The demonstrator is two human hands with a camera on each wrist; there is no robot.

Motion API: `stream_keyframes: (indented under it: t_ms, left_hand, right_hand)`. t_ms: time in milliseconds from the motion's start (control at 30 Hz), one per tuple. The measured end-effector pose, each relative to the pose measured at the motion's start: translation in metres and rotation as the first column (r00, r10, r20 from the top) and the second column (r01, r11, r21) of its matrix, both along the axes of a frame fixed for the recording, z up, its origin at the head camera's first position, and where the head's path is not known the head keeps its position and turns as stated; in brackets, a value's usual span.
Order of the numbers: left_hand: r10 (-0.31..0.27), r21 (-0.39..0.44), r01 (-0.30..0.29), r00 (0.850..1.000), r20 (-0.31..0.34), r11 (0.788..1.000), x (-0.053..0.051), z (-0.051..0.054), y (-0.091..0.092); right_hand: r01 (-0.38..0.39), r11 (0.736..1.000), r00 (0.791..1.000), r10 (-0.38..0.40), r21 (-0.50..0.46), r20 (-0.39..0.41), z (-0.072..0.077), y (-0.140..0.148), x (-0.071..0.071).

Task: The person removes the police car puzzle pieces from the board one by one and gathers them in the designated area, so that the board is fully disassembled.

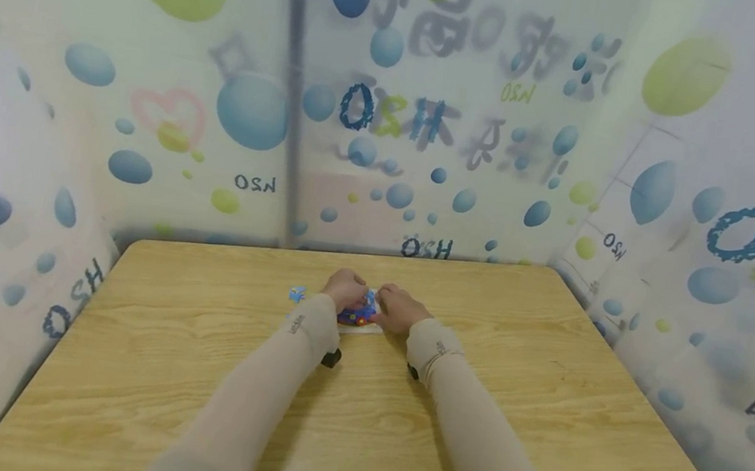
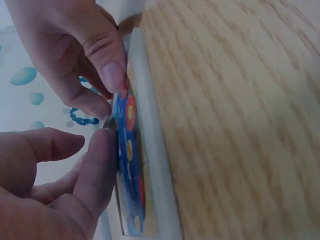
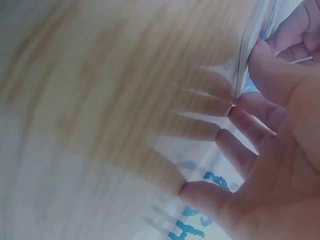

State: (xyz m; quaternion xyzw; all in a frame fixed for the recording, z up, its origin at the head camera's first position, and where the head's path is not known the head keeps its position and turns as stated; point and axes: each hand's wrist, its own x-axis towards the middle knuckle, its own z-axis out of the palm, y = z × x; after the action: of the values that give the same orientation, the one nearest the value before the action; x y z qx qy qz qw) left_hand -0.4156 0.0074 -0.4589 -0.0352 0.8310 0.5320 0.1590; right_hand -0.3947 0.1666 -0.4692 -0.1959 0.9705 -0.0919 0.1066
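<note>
A shallow white-framed board (image 2: 155,150) with a blue, red and yellow picture lies flat on the table, perhaps a jigsaw puzzle. At its left, my left hand (image 1: 346,290) bends over it; in the left wrist view one fairly straight digit touches the picture (image 2: 129,150), while another finger stays apart. A small greyish bit (image 2: 108,121) shows at that fingertip; whether it is pinched is unclear. My right hand (image 1: 399,309) is at the board's right end, thumb against its edge, other fingers spread, some tips at the frame's corner (image 3: 236,97).
A small light-blue piece (image 1: 297,293) lies on the wooden table (image 1: 185,369), left of the board. Pale curtain-like walls (image 1: 384,188) with blue and green dots stand behind the table and on both sides.
</note>
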Motion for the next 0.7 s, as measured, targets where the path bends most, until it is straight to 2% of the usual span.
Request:
stream_keyframes:
  t_ms: [100,300,467,700]
  left_hand:
    - [0.035,0.000,-0.035,0.999,-0.019,0.999,-0.001,-0.002,0.000]
    - [0.079,0.082,-0.074,0.995,-0.054,0.994,0.004,-0.004,-0.004]
    - [0.071,0.167,-0.062,0.996,-0.051,0.984,0.011,0.000,-0.010]
    - [0.050,0.188,-0.046,0.999,-0.016,0.981,0.004,-0.002,-0.018]
  right_hand:
    - [0.004,1.000,1.000,-0.004,0.001,-0.007,-0.001,-0.002,0.001]
    - [-0.026,1.000,0.999,0.027,0.007,-0.024,-0.001,-0.004,0.000]
    - [-0.042,0.999,0.999,0.042,0.005,-0.023,-0.002,-0.004,0.000]
    - [-0.048,0.999,0.998,0.048,-0.008,-0.028,0.000,0.000,0.001]
